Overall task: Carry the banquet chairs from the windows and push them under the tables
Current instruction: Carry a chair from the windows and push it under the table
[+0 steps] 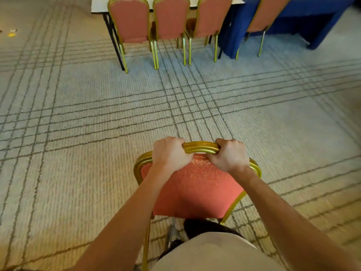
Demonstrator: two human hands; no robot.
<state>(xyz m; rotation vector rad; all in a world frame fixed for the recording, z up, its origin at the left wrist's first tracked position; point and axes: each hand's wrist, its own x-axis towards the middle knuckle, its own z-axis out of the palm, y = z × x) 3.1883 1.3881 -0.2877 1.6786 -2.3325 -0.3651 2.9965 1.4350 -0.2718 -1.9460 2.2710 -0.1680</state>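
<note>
The held chair (pixel 195 184) is at 6 o'clock, close against the person, with the rear of its back turned up to the camera. The left grip (pixel 170 153) and right grip (pixel 230 155) are both curled tight over the top rail (pixel 201 147), with a short stretch of rail showing between them. Whether the chair's feet touch the floor cannot be told.

The carpet (pixel 78 114) lies between this chair and 12 o'clock. There, a row of three chairs (pixel 171 18) stands pushed in at a white surface (pixel 99 4) on a black leg (pixel 113 40). At 1 o'clock a fourth chair (pixel 267 14) stands against a surface draped in blue cloth (pixel 312 18) that hangs to the floor. A small yellow scrap (pixel 11 34) lies at 10 o'clock.

All the chairs match, with ribbed gold metal tubing arched at the top and salmon-pink woven upholstery. The held one shows a scrolled pattern just under the rail. The carpet is pale, ribbed and crossed by bands of dark lines in a plaid.
</note>
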